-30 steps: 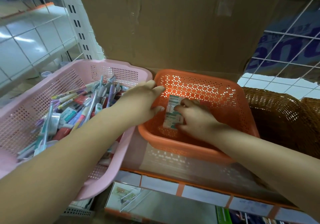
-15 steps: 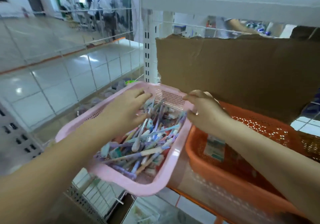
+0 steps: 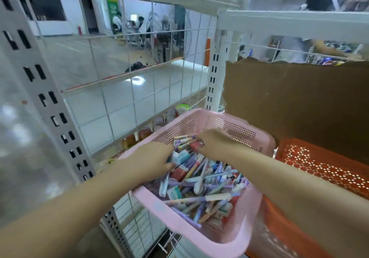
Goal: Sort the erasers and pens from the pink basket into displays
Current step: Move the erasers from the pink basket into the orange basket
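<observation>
Head view:
Pink basket (image 3: 235, 130): low centre; pens/erasers pile (image 3: 203, 184) inside, long axes mostly 1–7 o'clock.
L hand (image 3: 151, 162): fingers dug into pile's 9 o'clock; grip can't tell.
R hand (image 3: 215, 144): curled at pile's 12 o'clock; pinch unclear.
Orange basket (image 3: 319, 168): 3 o'clock of pink, nearer R hand.

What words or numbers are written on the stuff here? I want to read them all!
Nothing here can be read for sure.
Green sign far behind the wire grid: pale marks, too blurred.
Small packets among the pens in the pink basket: print too small and smeared.
Orange basket: no writing shows.
</observation>
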